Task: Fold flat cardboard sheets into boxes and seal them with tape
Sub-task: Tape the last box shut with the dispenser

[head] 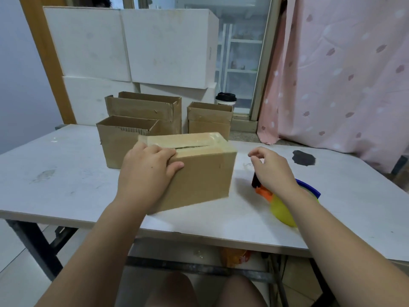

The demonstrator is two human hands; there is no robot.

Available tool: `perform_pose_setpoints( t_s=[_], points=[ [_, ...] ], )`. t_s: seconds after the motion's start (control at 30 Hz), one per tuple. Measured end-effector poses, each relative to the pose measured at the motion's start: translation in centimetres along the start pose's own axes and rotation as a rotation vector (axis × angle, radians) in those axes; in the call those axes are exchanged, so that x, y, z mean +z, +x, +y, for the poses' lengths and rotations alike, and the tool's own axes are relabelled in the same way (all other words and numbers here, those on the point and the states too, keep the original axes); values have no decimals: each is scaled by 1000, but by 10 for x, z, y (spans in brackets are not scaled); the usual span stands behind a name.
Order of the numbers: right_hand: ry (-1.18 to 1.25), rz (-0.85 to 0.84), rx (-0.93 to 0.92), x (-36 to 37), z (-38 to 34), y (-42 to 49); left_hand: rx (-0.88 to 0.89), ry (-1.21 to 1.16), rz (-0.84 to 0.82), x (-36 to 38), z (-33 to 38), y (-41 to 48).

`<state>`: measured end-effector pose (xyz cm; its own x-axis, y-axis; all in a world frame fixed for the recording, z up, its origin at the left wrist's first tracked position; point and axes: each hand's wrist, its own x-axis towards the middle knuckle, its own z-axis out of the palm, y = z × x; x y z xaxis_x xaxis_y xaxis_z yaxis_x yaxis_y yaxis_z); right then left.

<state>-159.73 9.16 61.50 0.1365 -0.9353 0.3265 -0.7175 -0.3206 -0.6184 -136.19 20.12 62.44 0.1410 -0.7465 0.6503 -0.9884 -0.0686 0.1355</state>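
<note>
Gripping taped box (203,173) mid-frame with left hand (148,171), hovering right hand (273,169), loose and empty, over tape dispenser (283,213).

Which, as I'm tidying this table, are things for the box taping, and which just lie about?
For the job: taped brown cardboard box, gripped by the left hand; yellow, orange and blue tape dispenser; three open brown cardboard boxes behind.
Lying about: white paper cup with black lid; stacked large white boxes; pink patterned curtain.
</note>
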Motion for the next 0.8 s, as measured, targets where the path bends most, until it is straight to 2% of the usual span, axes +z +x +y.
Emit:
perform_pose_setpoints(
  t_s=[0.1, 0.17, 0.27, 0.33, 0.4, 0.43, 0.5, 0.6, 0.73, 0.8],
  points=[
    [-396, -143, 78, -17, 25, 18, -109, 135, -22, -1, 22, 3],
    [-491, -289, 153, -32, 36, 27, -111, 81, -21, -2, 34, 7],
    [-569, -570, 198, -55, 43, 27, -84, -297, 15, -4, 46, 10],
    [-552, -659, 232, -67, 49, 24, -90, -526, 108, -7, 46, 9],
    [-482, -661, 265, -73, 58, 24, -139, -592, 214, -9, 39, 11],
    [-446, -646, 279, -74, 62, 23, -171, -605, 213, -9, 34, 12],
    [-412, -617, 296, -74, 69, 21, -191, -623, 84, -6, 21, 16],
    [-385, -579, 280, -68, 75, 17, -130, -568, -126, 2, 8, 18],
    [-373, -551, 288, -65, 78, 15, -187, -578, -117, -3, 10, 17],
    [-340, -543, 323, -65, 77, 15, -101, -570, -176, -3, 13, 14]
  ],
)
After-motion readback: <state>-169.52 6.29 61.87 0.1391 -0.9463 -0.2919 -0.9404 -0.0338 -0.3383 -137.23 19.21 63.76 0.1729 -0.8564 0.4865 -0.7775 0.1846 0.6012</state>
